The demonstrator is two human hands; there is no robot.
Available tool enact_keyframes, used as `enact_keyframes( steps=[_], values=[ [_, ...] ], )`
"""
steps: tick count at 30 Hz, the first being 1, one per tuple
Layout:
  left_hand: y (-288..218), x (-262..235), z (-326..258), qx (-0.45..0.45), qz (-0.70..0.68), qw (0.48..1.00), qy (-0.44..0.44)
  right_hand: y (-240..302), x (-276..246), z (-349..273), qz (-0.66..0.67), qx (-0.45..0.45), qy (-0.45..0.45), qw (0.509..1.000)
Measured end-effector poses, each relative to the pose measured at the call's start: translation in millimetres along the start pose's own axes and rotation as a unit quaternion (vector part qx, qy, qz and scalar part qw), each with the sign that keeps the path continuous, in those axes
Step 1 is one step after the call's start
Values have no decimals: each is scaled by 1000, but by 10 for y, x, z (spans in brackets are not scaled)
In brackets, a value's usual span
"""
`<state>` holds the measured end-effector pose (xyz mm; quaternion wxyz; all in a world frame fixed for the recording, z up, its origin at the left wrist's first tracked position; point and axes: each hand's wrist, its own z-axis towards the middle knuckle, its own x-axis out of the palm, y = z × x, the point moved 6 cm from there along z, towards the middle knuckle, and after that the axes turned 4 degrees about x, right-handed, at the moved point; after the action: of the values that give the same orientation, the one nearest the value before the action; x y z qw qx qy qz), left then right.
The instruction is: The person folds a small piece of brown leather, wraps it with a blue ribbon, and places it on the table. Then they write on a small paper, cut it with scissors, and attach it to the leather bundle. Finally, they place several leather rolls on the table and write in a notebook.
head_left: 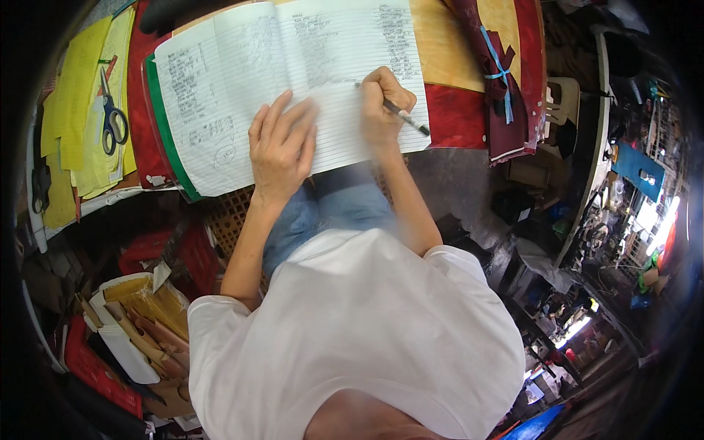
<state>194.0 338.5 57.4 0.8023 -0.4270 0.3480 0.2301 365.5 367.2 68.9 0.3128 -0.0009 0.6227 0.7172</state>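
An open lined notebook [334, 121] with handwritten lists lies in front of me, and the edge of its green cover [170, 132] shows at the left. My right hand [385, 110] is closed round a pen [405, 117] with a dark end, its tip on the right page below some writing. My left hand [282, 143] lies flat across the lower part of the notebook near the fold, fingers stretched and somewhat blurred, holding nothing.
Dark-handled scissors [111, 125] lie on yellow paper sheets [77, 95] at the left. Maroon cloth [507, 95] tied with a light blue ribbon [499, 73] hangs over the red table's [458, 117] right edge. A red crate [95, 374] with folders stands below left.
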Motion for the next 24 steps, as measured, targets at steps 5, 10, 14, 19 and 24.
enact_keyframes(
  steps=[5, 10, 14, 19, 24],
  values=[
    [9, 9, -4, -1, 4, 1000, 10, -101, -275, 175, 96, 80, -48, 991],
    [0, -4, 1, 2, 0, 1000, -5, -6, -741, 575, 127, 25, -136, 982],
    [1, -18, -4, 1, -7, 1000, -11, -37, -404, 408, 203, 69, 13, 977],
    [24, -14, -3, -9, -14, 1000, 0, -156, -58, 171, 106, 71, 74, 989],
    [8, -28, 10, -2, -7, 1000, -12, -167, -69, 164, 56, 32, 76, 995]
  ],
)
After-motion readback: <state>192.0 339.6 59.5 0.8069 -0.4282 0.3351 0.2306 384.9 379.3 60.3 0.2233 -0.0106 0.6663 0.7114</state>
